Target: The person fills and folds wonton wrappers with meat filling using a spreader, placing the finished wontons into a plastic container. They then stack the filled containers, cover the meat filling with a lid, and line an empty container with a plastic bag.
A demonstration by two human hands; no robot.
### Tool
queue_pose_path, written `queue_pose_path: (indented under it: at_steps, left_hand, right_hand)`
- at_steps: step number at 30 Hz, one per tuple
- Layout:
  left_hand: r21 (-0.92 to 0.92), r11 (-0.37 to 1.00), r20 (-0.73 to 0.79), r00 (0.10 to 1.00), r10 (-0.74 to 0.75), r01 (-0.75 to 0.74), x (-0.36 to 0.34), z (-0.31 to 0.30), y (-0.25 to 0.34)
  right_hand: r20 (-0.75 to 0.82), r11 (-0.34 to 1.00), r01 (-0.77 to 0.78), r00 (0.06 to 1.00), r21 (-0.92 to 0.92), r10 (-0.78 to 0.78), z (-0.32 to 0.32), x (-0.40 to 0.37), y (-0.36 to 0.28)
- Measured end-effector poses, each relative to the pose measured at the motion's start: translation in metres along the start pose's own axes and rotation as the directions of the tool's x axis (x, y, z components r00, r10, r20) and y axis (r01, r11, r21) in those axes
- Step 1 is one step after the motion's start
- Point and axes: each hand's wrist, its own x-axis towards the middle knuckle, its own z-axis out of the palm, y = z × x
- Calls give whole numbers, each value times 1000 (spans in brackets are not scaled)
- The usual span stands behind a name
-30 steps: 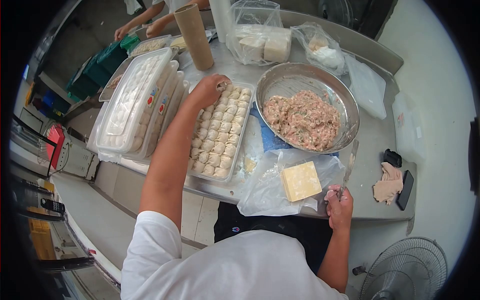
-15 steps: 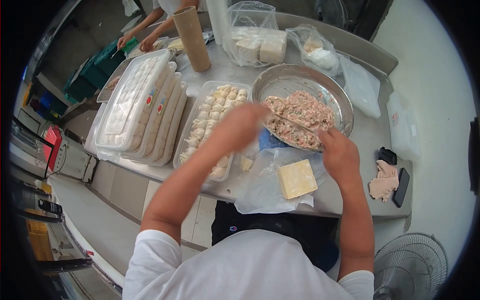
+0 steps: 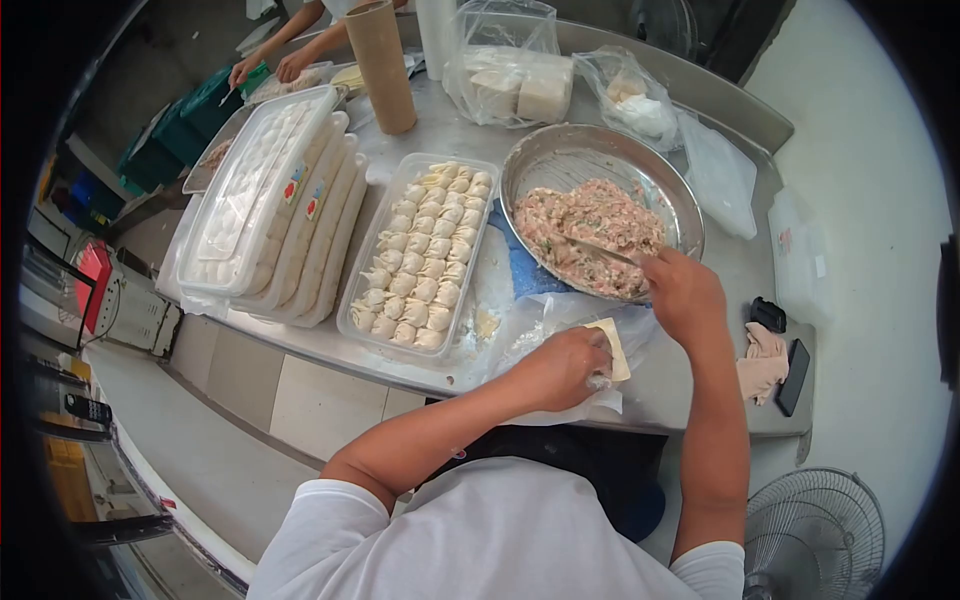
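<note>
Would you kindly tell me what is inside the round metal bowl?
The bowl holds a pinkish minced mixture with green flecks; the flat utensil in the right hand reaches over it. The bowl's floor beneath the mixture is covered and hidden.

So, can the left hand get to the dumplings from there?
Probably yes. The left hand is over the wrappers, the dumplings sit close by in a tray with no lid on, and nothing tall seems in between.
</note>
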Motion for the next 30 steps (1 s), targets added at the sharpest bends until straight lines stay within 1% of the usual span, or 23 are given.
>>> queue_pose_path:
  at_steps: [1, 2, 3, 5, 6, 8, 9, 11, 12, 13, 14, 16, 18, 20, 21, 23, 24, 25, 26, 27, 28, 29, 30]
  left_hand:
    - [-46, 999, 19, 1000, 4, -3, 0, -2, -1]
    - [-43, 999, 19, 1000, 6, -5, -1, -2, -1]
    - [-12, 1000, 25, 1000, 1, 0, -1, -1, 0]
    - [27, 1000, 20, 1000, -14, 13, -3, -3, -3]
    - [5, 1000, 9, 1000, 11, -11, -3, -2, -5]
    - [-19, 999, -5, 1000, 31, -31, -7, -3, -4]
    - [-2, 1000, 8, 999, 32, -31, -6, -4, -2]
    - [10, 999, 23, 999, 38, -38, -3, -2, 0]
    - [51, 998, 28, 999, 21, -23, -3, 0, 0]
    - [91, 996, 35, 999, 6, -9, -4, 2, 0]
    - [89, 996, 44, 999, 11, -15, -3, 4, -1]
    - [23, 1000, 11, 1000, 12, -12, -1, 3, -4]
    - [13, 1000, 19, 1000, 19, -20, 0, 0, -3]
    - [6, 1000, 20, 1000, 20, -21, 0, -2, -3]
    - [2, 1000, -3, 1000, 0, 0, 0, 1, -4]
    - [-4, 1000, -24, 1000, -18, 17, 0, 4, -8]
    - [-48, 996, -164, 983, -77, 70, -1, 5, -13]
    - [-100, 988, -296, 945, -141, 116, -1, 5, -18]
    - [-104, 988, -292, 946, -138, 112, -2, 3, -24]
    - [-602, 777, -262, 872, -413, 186, -5, -2, -32]
    - [-926, 337, -84, 778, -623, 170, -7, -11, -36]
    - [-990, 132, -111, 814, -570, -43, -12, -20, -39]
    - [-966, -96, -155, 837, -526, -239, -15, -31, -35]
  right_hand:
    - [-50, 999, 23, 998, -26, -24, 17, 9, -1]
    - [-102, 998, 47, 993, -52, -52, 25, 14, -1]
    - [-106, 997, 50, 993, -51, -55, 23, 15, -2]
    - [63, 991, 130, 990, -20, -129, 20, 17, -4]
    - [63, 990, 142, 988, -16, -141, 21, 16, 1]
    - [-40, 980, 183, 983, 74, -181, 21, 8, 19]
    - [-38, 980, 185, 982, 72, -182, 20, 5, 25]
    - [-89, 972, 181, 982, 150, -169, 18, 0, 35]
    - [-86, 974, 173, 983, 149, -161, 18, -1, 33]
    - [-145, 980, 171, 977, 102, -155, 19, 2, 28]
    - [-205, 984, 167, 967, 55, -152, 21, 4, 23]
    - [-202, 985, 168, 967, 45, -156, 28, 12, 15]
    - [-197, 981, 189, 964, 37, -179, 29, 17, 11]
    - [-197, 959, 269, 949, 89, -248, 26, 17, 9]
    - [-197, 957, 277, 947, 89, -255, 24, 15, 14]
    - [-153, 956, 229, 967, 183, -202, 20, 5, 28]
    - [-153, 957, 226, 968, 180, -200, 17, -1, 27]
    - [-192, 949, 192, 970, 250, -145, 14, -10, 27]
    - [-227, 935, 157, 970, 318, -86, 9, -18, 27]
    - [-226, 937, 151, 971, 315, -80, 5, -25, 26]
    - [-269, 931, 119, 963, 345, -23, 1, -32, 22]
    - [-308, 921, 87, 951, 379, 37, -2, -39, 17]
    - [-305, 921, 78, 951, 382, 46, -8, -45, 11]
